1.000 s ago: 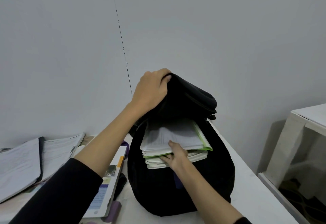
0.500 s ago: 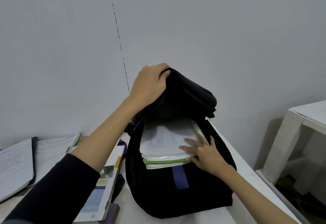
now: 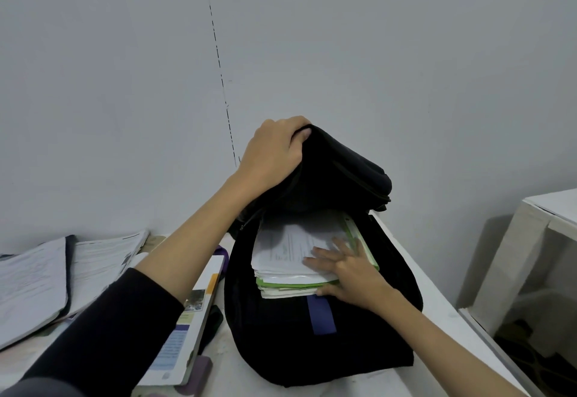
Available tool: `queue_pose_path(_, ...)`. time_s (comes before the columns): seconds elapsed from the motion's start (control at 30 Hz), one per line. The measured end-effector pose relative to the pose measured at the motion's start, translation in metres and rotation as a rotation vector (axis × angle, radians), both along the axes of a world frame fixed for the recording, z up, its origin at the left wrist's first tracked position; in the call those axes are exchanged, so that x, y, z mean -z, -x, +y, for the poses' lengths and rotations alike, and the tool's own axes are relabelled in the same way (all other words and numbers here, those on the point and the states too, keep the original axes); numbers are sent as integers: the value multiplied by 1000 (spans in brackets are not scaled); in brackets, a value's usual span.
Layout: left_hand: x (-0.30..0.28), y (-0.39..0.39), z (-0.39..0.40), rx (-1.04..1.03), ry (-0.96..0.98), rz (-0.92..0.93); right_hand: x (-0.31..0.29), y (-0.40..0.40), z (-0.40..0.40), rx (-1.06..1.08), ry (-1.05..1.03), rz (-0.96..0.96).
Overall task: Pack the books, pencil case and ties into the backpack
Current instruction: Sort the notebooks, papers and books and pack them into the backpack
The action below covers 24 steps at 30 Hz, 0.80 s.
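A black backpack (image 3: 281, 340) stands open on the white table (image 3: 437, 318). My left hand (image 3: 274, 153) grips its top flap and holds it up and back. A stack of books (image 3: 290, 274) with white pages and green covers sits in the opening. My right hand (image 3: 346, 268) lies on the stack's right side, fingers spread flat on the top page, thumb against the front edge. A book with a colourful cover (image 3: 187, 324) lies left of the bag, partly under my left arm. A purple object (image 3: 199, 368) shows beneath it; what it is, I cannot tell.
Open books and papers (image 3: 46, 278) lie at the table's left end. A purple strip (image 3: 223, 254) peeks out behind my left forearm. The grey wall stands close behind the bag. A white piece of furniture (image 3: 530, 256) stands to the right across a gap.
My right hand has moved from gripping the stack's front edge to lying flat on its right side. The stack sits lower in the bag. My left hand keeps hold of the flap.
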<state>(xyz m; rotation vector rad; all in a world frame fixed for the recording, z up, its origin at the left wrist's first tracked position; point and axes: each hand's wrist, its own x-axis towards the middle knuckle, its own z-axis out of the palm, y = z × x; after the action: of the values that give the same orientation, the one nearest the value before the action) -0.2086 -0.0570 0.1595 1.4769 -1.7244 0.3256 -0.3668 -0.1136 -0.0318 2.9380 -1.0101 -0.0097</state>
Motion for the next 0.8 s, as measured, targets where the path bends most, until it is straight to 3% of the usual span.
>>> queue_pose_path(0.13,2,-2,4,12,-5,-16,11,-32,7,-138,7,-30)
queue_pose_path(0.37,6,-3,6,33,-3,-10,26,-85,20,-184,22,-78)
queue_pose_path(0.53,11,-5,9,30,-5,-7,32,-82,15,-249,192,-184)
queue_pose_path(0.6,15,-9,9,13,-10,-5,31,-79,18,-275,262,-308)
queue_pose_path(0.73,33,-31,9,-43,-103,110,9,-68,30,-388,502,-910)
queue_pose_path(0.8,50,-48,10,-76,-204,217,-15,-68,35,-381,636,-1081)
